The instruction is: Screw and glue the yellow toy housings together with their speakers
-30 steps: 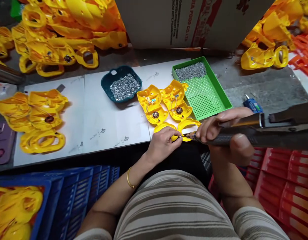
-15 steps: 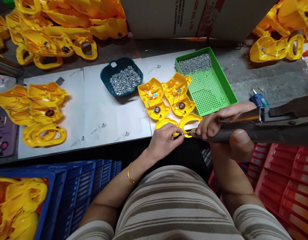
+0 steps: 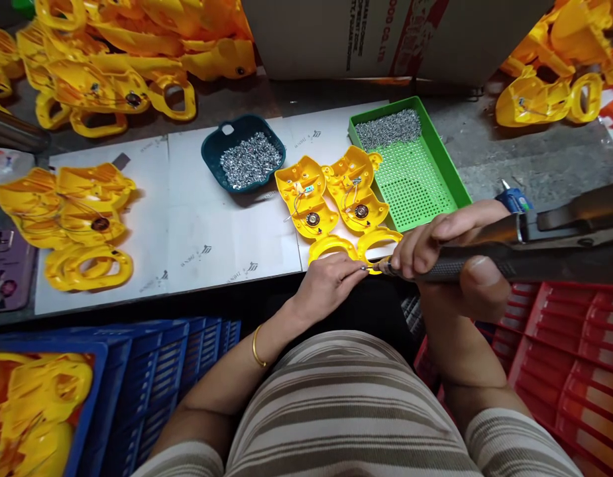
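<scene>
My right hand (image 3: pixel 450 248) is wrapped round a dark power screwdriver (image 3: pixel 549 255), held nearly level with its bit pointing left. At the bit's tip my left hand (image 3: pixel 331 281) pinches a small screw (image 3: pixel 364 267) between thumb and forefinger. Just beyond my hands lie two yellow plastic shell halves side by side, the left shell (image 3: pixel 306 195) and the right shell (image 3: pixel 356 189). Each has wires, a round speaker and a looped handle at its near end. My left hand partly covers the left shell's handle.
A dark green bowl (image 3: pixel 210 162) and a green perforated tray (image 3: pixel 448 182) hold many small screws. More yellow shells (image 3: pixel 90 205) lie at left, others at the back. A cardboard box (image 3: pixel 311 40) stands behind. Blue crates (image 3: pixel 152 371) and red crates (image 3: pixel 549 344) flank me.
My left forefinger has straightened and closed in on the screw at the bit's tip. The right hand and screwdriver have hardly moved; the shells stay in place.
</scene>
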Demonstrator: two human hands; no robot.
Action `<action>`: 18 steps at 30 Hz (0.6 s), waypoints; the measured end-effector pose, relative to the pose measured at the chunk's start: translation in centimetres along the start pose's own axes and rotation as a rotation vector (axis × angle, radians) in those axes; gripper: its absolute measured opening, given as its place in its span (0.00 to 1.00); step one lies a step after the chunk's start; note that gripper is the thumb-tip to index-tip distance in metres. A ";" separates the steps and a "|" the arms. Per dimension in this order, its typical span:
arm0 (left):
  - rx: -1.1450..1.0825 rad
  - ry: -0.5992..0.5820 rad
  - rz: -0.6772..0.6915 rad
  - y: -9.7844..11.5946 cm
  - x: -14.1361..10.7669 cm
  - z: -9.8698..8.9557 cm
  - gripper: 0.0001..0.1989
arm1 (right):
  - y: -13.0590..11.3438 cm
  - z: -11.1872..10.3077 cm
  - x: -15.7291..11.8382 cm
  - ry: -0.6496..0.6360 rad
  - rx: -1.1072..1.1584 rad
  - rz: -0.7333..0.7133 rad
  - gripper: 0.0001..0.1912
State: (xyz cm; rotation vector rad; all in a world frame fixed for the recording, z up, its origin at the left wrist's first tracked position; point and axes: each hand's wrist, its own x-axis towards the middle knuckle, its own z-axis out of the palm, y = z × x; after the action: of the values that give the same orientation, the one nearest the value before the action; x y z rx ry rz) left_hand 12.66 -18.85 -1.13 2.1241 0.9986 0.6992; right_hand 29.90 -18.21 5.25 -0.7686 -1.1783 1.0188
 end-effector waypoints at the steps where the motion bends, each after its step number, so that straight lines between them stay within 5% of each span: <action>1: 0.000 -0.008 0.002 0.1 0.0 0.0 0.11 | 0.0 0.0 0.0 -0.034 0.021 -0.002 0.10; 9: 0.055 0.032 0.035 0.1 -0.1 0.2 0.12 | -1.0 -0.5 0.1 -0.107 0.041 0.001 0.13; 13: 0.347 0.174 0.075 0.5 0.5 0.4 0.19 | -0.6 -1.3 1.8 0.049 -0.037 -0.200 0.12; 18: 0.556 -0.103 0.160 1.6 2.4 1.5 0.36 | 1.8 -2.2 4.2 0.192 -0.052 -0.404 0.11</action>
State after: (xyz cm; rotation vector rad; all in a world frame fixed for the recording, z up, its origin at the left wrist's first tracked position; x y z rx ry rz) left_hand 15.75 -18.24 -0.46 2.7138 1.0618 0.4065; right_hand 31.89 -13.58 4.64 -0.6204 -1.1377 0.5693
